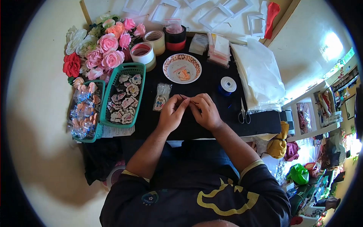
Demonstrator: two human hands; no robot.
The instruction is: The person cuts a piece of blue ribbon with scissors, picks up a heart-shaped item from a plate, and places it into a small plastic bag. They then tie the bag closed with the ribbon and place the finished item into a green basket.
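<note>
My left hand [172,114] and my right hand [206,113] meet over the black tabletop, thumbs and fingertips pinched together. Something thin and dark shows at the fingertips, too small to name. Just left of my left hand lies a small clear plastic packet [162,97] with a printed figure cutout inside. To the right of my right hand stands a spool [228,84] with a white top and blue ribbon. Scissors [243,112] lie beyond it, handles toward me. A patterned bowl [182,56] holding a small orange-and-white piece sits behind my hands.
At left stand a green basket [141,90] of printed cutouts and another green basket [99,130] of wrapped items. Artificial roses [107,41], tape rolls [143,53], small packets [219,48] and clear plastic sheets [259,72] line the back and right. White frames [215,17] lie behind.
</note>
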